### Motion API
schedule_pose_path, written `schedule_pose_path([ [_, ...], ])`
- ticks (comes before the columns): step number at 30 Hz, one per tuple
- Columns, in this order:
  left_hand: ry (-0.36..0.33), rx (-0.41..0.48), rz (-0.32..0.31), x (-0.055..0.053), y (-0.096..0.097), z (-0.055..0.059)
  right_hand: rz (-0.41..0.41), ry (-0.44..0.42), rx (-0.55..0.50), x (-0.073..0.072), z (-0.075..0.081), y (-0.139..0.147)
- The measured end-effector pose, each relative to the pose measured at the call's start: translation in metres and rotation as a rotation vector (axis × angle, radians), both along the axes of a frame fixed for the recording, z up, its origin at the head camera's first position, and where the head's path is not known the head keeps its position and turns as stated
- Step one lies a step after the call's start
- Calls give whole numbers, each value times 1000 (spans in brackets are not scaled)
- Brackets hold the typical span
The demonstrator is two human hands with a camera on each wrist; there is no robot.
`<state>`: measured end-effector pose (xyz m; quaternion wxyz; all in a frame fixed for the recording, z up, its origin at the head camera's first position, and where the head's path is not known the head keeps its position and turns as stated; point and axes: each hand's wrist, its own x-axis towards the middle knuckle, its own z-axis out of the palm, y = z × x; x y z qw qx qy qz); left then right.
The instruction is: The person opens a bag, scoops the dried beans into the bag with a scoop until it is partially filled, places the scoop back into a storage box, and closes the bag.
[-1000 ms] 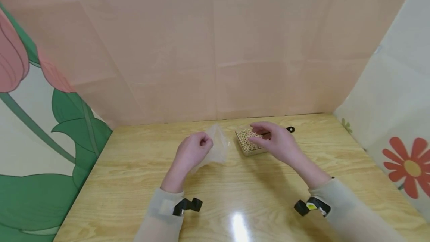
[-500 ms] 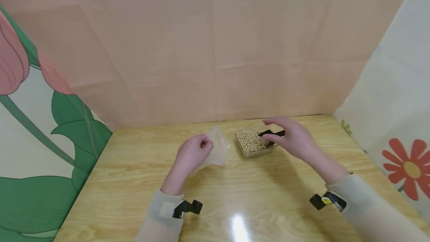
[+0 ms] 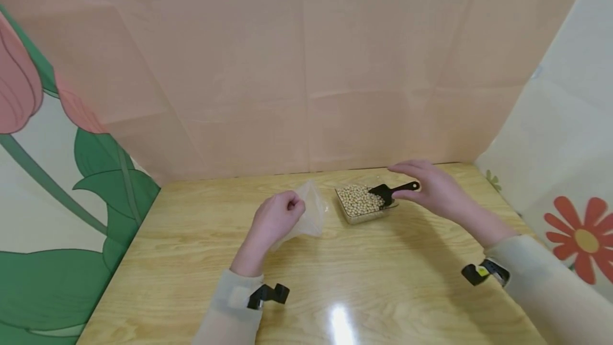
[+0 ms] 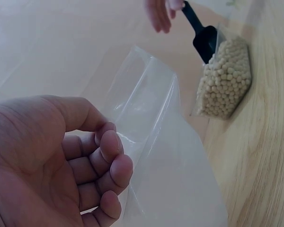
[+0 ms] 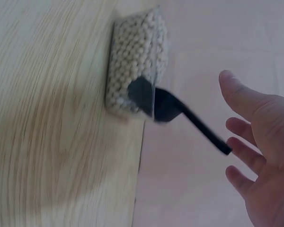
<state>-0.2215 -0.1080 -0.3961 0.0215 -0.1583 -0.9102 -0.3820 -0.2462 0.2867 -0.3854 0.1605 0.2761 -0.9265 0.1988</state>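
My left hand (image 3: 276,216) pinches the edge of a clear plastic bag (image 4: 165,156) between curled fingers and thumb. The bag hangs upright over the table, just beyond the fingers. To its right stands a clear rectangular container (image 3: 366,219) heaped with pale round beans (image 4: 222,82) that look like soybeans. A black scoop (image 3: 383,194) leans in the container's right side, its blade partly in the beans and its handle (image 5: 206,130) sticking out. My right hand (image 3: 438,190) is spread around the handle's end, thumb and fingers apart, with nothing gripped.
Both things rest on a wood-grain table (image 3: 335,276) near its back edge. A pink cloth wall (image 3: 306,68) rises right behind. Flower-patterned panels (image 3: 586,241) stand on both sides. Each wrist wears a small black camera (image 3: 268,296).
My right hand has drawn back to the right from over the beans to the end of the scoop's handle, uncovering the scoop. The left hand and bag have stayed almost still.
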Motion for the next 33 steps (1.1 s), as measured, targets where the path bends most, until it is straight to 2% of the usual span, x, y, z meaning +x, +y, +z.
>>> schedule_pose_path([
  [7,-5,-2,-1,0,0,-1,40,44,81,-9,-4,11],
  [14,-6,-2,-4,0,0,-1,47,31,126,-14,-9,20],
  [24,-13,-1,-8,0,-1,-1,4,-108,101,-18,-13,25],
  [33,-21,8,-14,1,-1,-1,-32,-166,49,-22,-19,28],
])
